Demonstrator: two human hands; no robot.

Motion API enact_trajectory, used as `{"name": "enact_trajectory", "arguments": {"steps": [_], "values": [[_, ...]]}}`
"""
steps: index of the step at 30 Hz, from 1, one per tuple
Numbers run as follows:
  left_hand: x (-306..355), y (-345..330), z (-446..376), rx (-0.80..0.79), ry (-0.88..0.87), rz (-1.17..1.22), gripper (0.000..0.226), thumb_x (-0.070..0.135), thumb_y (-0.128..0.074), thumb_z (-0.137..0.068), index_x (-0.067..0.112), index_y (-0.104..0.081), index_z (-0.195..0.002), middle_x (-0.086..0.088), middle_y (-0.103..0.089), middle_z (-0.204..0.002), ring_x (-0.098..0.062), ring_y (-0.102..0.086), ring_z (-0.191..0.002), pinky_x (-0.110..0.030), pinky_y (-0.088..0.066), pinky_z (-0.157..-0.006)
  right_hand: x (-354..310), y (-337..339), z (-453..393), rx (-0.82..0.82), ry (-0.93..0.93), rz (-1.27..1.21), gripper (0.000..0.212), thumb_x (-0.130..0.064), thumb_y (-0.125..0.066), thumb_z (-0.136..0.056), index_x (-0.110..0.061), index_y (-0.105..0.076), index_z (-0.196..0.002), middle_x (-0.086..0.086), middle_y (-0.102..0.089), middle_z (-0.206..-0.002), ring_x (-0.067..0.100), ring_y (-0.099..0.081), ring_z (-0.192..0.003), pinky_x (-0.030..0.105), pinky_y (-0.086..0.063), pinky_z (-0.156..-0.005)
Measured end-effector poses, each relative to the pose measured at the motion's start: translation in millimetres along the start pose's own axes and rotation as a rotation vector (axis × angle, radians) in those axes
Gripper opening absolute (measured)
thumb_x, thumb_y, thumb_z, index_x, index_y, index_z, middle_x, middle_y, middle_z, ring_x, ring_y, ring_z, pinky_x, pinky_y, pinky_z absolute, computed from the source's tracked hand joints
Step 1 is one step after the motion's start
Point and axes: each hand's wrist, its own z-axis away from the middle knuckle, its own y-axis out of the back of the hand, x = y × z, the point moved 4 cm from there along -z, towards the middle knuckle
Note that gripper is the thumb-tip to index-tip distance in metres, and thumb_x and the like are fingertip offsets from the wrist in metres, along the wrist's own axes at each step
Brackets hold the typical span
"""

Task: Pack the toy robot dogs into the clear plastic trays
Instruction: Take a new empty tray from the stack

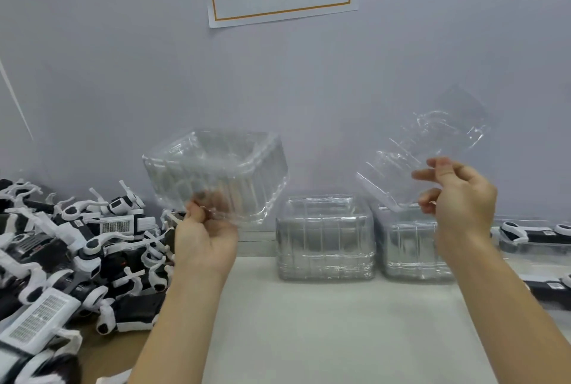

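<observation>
Holding a clear tray apiece, the left hand (205,237) grips a deep tray (216,173) and the right hand (457,198) pinches a thin one (423,152). Toy dogs (77,247) remain heaped at the table's (340,322) left edge; a few lie packed at the right edge (534,237), so most packing remains.

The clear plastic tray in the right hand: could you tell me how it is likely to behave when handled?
The clear plastic tray is probably very light, since the right hand holds it aloft by one edge with a fingertip pinch. Its thin, see-through, ribbed walls suggest it may flex or crackle if squeezed. The glossy surface could be slippery, so a pinch near the rim might slide.
</observation>
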Motion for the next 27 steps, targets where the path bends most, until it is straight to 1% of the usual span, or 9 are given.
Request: {"name": "enact_trajectory", "arguments": {"steps": [2,4,6,8,9,11,16,23,27], "values": [[-12,2,0,-0.039,0.059,0.012,0.043,0.017,-0.037,-0.108,0.011,-0.069,-0.08,-0.001,-0.072,-0.065,-0.009,-0.07,-0.063,-0.019,-0.056,-0.073,0,-4,3,-0.006,-0.001,-0.02,0.024,-0.024,-0.05,-0.104,-0.021,-0.064,-0.085,-0.003,-0.072,-0.076,0.008,-0.046,-0.037,0.017,-0.038,-0.039],[-30,2,4,-0.093,0.16,0.004,0.049,0.02,-0.036,-0.108,0.007,-0.071,-0.076,-0.009,-0.074,-0.074,-0.016,-0.073,-0.067,-0.027,-0.061,-0.069,-1,-6,4,-0.009,0.006,-0.028,0.024,-0.023,-0.049,-0.104,-0.021,-0.064,-0.085,-0.004,-0.072,-0.074,0.008,-0.046,-0.037,0.017,-0.038,-0.039],[-55,8,10,-0.116,0.255,-0.228,0.04,0.02,-0.034,-0.108,0.006,-0.064,-0.086,-0.014,-0.073,-0.091,-0.021,-0.073,-0.083,-0.033,-0.058,-0.072,-2,-7,5,-0.008,0.01,-0.029,0.024,-0.023,-0.049,-0.104,-0.021,-0.064,-0.086,-0.005,-0.072,-0.073,0.007,-0.046,-0.037,0.017,-0.038,-0.039],[-74,21,12,-0.11,0.303,-0.524,0.029,0.016,-0.035,-0.109,0.002,-0.058,-0.099,-0.018,-0.066,-0.107,-0.028,-0.065,-0.101,-0.035,-0.048,-0.087,-2,-7,5,-0.005,0.008,-0.018,0.023,-0.023,-0.049,-0.104,-0.021,-0.064,-0.086,-0.004,-0.072,-0.075,0.007,-0.046,-0.037,0.017,-0.038,-0.039],[-81,27,11,-0.113,0.311,-0.642,0.024,0.013,-0.036,-0.109,-0.001,-0.055,-0.108,-0.019,-0.064,-0.111,-0.029,-0.064,-0.101,-0.037,-0.046,-0.091,-1,-6,5,-0.005,0.006,-0.012,0.023,-0.023,-0.05,-0.104,-0.02,-0.064,-0.087,-0.003,-0.072,-0.076,0.007,-0.046,-0.037,0.017,-0.038,-0.039],[-84,32,10,-0.132,0.288,-0.811,0.02,0.011,-0.041,-0.107,-0.001,-0.049,-0.12,-0.02,-0.064,-0.113,-0.028,-0.066,-0.094,-0.037,-0.051,-0.086,-1,-6,5,-0.011,0.004,-0.003,0.022,-0.022,-0.051,-0.104,-0.02,-0.064,-0.087,-0.003,-0.072,-0.076,0.007,-0.046,-0.037,0.017,-0.039,-0.039],[-70,30,5,-0.126,0.128,-1.075,0.009,0.017,-0.052,-0.104,0.01,-0.058,-0.103,-0.012,-0.066,-0.102,-0.022,-0.064,-0.078,-0.03,-0.051,-0.065,-1,-4,4,0.004,0.028,0.034,0.022,-0.023,-0.052,-0.103,-0.02,-0.064,-0.085,-0.002,-0.071,-0.077,0.007,-0.045,-0.035,0.017,-0.038,-0.039],[-59,25,5,-0.145,0.096,-1.064,0.011,0.015,-0.052,-0.102,0.011,-0.063,-0.101,-0.007,-0.071,-0.092,-0.021,-0.064,-0.076,-0.032,-0.048,-0.065,-26,-4,12,0.093,0.197,-0.063,0.02,-0.022,-0.05,-0.103,-0.017,-0.064,-0.089,-0.002,-0.07,-0.075,0.01,-0.042,-0.038,0.023,-0.037,-0.042],[-44,21,0,-0.14,0.084,-0.891,0.013,0.016,-0.052,-0.1,0.011,-0.064,-0.1,-0.005,-0.072,-0.085,-0.022,-0.065,-0.075,-0.033,-0.048,-0.066,-53,-20,29,-0.089,0.332,-0.153,0.019,-0.018,-0.053,-0.101,-0.014,-0.065,-0.088,0.0,-0.068,-0.072,0.014,-0.04,-0.04,0.022,-0.033,-0.041]]}}
